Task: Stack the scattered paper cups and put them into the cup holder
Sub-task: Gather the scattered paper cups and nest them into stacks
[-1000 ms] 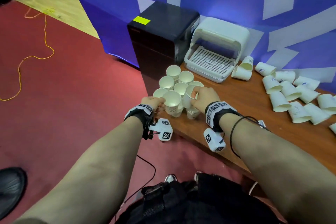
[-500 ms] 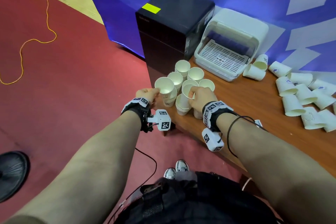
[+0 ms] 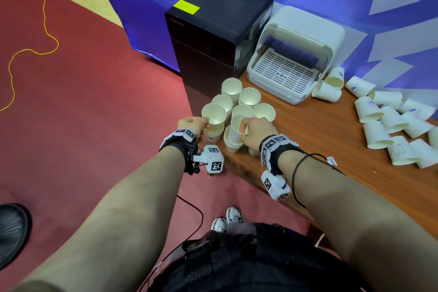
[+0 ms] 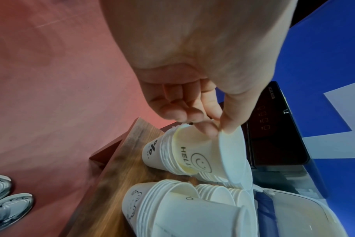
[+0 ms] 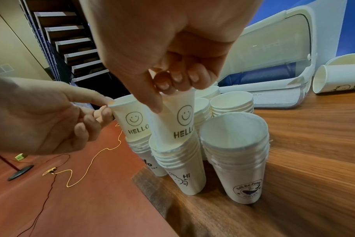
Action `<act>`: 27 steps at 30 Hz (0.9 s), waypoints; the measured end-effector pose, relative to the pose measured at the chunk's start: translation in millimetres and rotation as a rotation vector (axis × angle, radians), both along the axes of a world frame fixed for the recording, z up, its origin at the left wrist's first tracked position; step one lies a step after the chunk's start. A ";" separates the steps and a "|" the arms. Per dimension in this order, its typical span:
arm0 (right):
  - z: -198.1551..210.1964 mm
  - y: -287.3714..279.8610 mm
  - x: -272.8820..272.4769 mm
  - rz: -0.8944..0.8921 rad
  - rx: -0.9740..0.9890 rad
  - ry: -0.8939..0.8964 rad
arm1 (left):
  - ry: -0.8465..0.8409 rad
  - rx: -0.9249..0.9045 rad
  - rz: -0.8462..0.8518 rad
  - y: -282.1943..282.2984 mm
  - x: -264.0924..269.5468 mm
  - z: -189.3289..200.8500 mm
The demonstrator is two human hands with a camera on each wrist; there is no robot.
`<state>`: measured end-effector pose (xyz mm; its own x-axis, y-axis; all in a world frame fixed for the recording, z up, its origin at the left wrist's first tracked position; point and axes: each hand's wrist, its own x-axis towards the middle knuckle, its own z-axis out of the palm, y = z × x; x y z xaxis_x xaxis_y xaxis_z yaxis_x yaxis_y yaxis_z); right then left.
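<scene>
- Left hand [image 5: 51,118] pinches the rim of a smiley "HELLO" cup [image 5: 135,121] between thumb on top and curled fingers beneath; that cup sits partly sunk in the corner stack [image 5: 150,162] at the table's near-left corner.
- Right hand [image 5: 172,52] grips a second "HELLO" cup [image 5: 180,121] by its rim, thumb down the near side and three fingertips curled over the far edge; the cup's base is inside the top of the "Hi" stack [image 5: 182,170].
- Seen from the head camera, both forearms reach forward side by side, the left hand [image 3: 190,123] over the table corner and the right hand [image 3: 257,131] just beside it, knuckles up.
- Whale-logo stack [image 5: 239,163] stands just right of the "Hi" stack, touched by neither hand; more upright stacks [image 3: 240,99] cluster behind.
- Cup holder [image 3: 294,54], white with a slatted tray, sits at the back of the wooden table [image 3: 331,149] beside a black cabinet [image 3: 218,33].
- Loose cups [image 3: 391,123] lie on their sides well to the right.
</scene>
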<state>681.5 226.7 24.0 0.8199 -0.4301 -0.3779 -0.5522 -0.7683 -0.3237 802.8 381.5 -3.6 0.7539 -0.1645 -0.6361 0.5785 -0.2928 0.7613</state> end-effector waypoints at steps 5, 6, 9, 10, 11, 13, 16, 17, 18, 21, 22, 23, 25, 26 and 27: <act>-1.6 1.1 1.1 0.021 0.012 0.008 | 0.015 0.055 -0.015 0.0 0.8 -8.5; -2.2 1.4 1.2 0.026 0.017 0.009 | 0.023 0.063 -0.021 0.1 0.7 -9.5; -4.3 2.0 1.7 0.031 0.034 0.016 | 0.050 0.090 -0.037 2.0 0.6 -13.8; -5.1 2.0 1.8 0.033 0.036 0.017 | 0.052 0.100 -0.036 2.6 0.7 -16.0; -5.8 2.0 1.8 0.034 0.037 0.019 | 0.051 0.113 -0.037 3.1 0.8 -17.5; -7.1 1.8 1.6 0.035 0.036 0.021 | 0.058 0.137 -0.045 4.8 0.4 -19.9; -8.2 2.0 1.0 0.033 0.034 0.015 | 0.062 0.144 -0.059 6.4 -0.4 -22.3; -8.8 2.3 1.0 0.029 0.033 0.015 | 0.060 0.143 -0.058 7.1 -0.6 -22.7; -9.3 3.0 1.3 0.027 0.033 0.018 | 0.056 0.142 -0.053 7.9 -0.4 -23.9; -10.4 4.8 1.0 0.022 0.044 0.025 | 0.052 0.143 -0.052 9.3 -1.7 -23.3; -10.7 4.8 0.3 0.019 0.046 0.025 | 0.048 0.146 -0.052 9.4 -2.4 -23.0; -10.2 4.8 -1.1 0.016 0.047 0.029 | 0.044 0.149 -0.054 9.6 -4.1 -22.4; -9.2 3.7 -4.8 0.005 0.052 0.042 | 0.028 0.152 -0.057 8.6 -8.7 -20.8; -8.8 2.6 -7.0 -0.007 0.062 0.046 | 0.021 0.152 -0.067 7.1 -11.5 -20.2; -7.8 1.7 -9.9 -0.022 0.072 0.046 | 0.019 0.150 -0.082 5.8 -14.9 -19.5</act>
<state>671.6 228.4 16.2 0.7920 -0.4177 -0.4452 -0.5838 -0.7317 -0.3520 787.9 387.3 -23.1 0.7293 -0.1273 -0.6723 0.5620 -0.4491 0.6946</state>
